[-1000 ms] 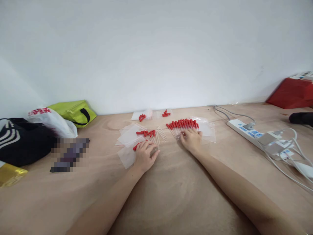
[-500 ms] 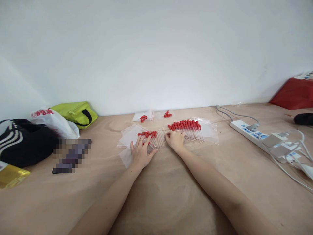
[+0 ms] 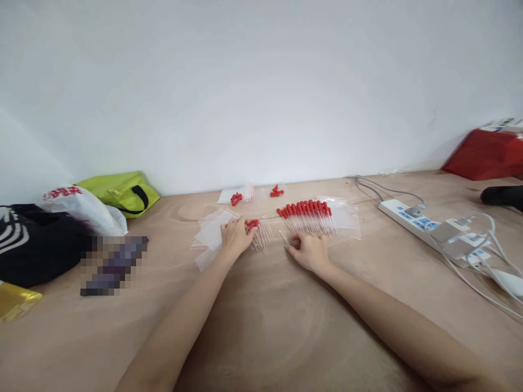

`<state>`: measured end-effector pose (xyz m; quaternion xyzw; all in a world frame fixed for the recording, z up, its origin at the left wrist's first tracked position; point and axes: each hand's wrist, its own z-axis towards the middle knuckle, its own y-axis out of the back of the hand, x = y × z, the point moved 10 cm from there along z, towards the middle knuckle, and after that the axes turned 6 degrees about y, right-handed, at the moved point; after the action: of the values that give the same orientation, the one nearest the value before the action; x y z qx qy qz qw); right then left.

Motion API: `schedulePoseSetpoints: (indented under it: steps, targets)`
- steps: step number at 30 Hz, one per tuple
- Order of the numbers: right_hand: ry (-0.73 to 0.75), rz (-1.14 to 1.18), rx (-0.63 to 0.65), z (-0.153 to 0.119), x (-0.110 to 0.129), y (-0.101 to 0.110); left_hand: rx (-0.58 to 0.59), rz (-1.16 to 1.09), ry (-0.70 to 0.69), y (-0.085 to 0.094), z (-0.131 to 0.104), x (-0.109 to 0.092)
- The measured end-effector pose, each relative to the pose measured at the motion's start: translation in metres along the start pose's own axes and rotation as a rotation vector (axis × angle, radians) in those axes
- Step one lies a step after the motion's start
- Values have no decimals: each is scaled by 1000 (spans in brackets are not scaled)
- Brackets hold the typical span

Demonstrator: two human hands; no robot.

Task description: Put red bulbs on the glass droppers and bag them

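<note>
Droppers (image 3: 308, 215) with red bulbs lie side by side in a slightly fanned row on the surface (image 3: 261, 326), bulb ends toward the wall (image 3: 261, 98) and pale ends toward you. Your right hand (image 3: 308, 253) rests just in front of that row, its thumb and forefinger pinched together on a single pale tube (image 3: 283, 237), whose free end points up and to the left; the other fingers curl in toward the palm.

Your left hand (image 3: 235, 238) reaches over a cluster of red bulbs (image 3: 253, 224), fingers bent and directed downward. They partly cover the cluster, so you cannot tell how far apart they are or whether they grip anything. Between your two hands, nearer the left, bare pale tubes (image 3: 265, 235) lie close together.

Flat clear bags (image 3: 208, 231) overlap just left of your left hand, and another clear bag (image 3: 347, 216) spreads at the right end of the row. Farther back, near the wall, two little groups of red bulbs (image 3: 236, 198) sit apart from each other, each with thin plastic about it. Well to your right is a white power strip (image 3: 398, 214) with chargers (image 3: 451, 238) plugged in; well to your left sits a lime-green bag (image 3: 118, 190).
</note>
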<state>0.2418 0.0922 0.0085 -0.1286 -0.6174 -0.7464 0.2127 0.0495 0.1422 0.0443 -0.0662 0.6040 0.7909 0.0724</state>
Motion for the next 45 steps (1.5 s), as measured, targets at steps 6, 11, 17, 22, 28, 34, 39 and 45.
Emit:
schedulePoseSetpoints:
  steps: [6,11,17,22,28,34,39,45]
  targets:
    - [24,-58,28,6,4,-7,50,-23,46,-8,14,2]
    - [129,-209,38,0,5,-11,-45,-288,-115,10,-18,-11]
    - [330,-192,-131,-18,6,0,66,-683,-251,11,-69,-25]
    - [501,0,-177,-29,22,5,196,-823,-188,-7,-83,-26]
    - [628,60,-132,-37,41,8,257,-931,-124,-17,-81,-23]
    - [637,39,-151,-38,45,11,232,-867,-155,-13,-82,-26]
    - [662,36,-123,-38,49,6,216,-880,-159,-11,-82,-25]
    - [682,75,-24,-34,47,0,184,-790,-265,-6,-83,-29]
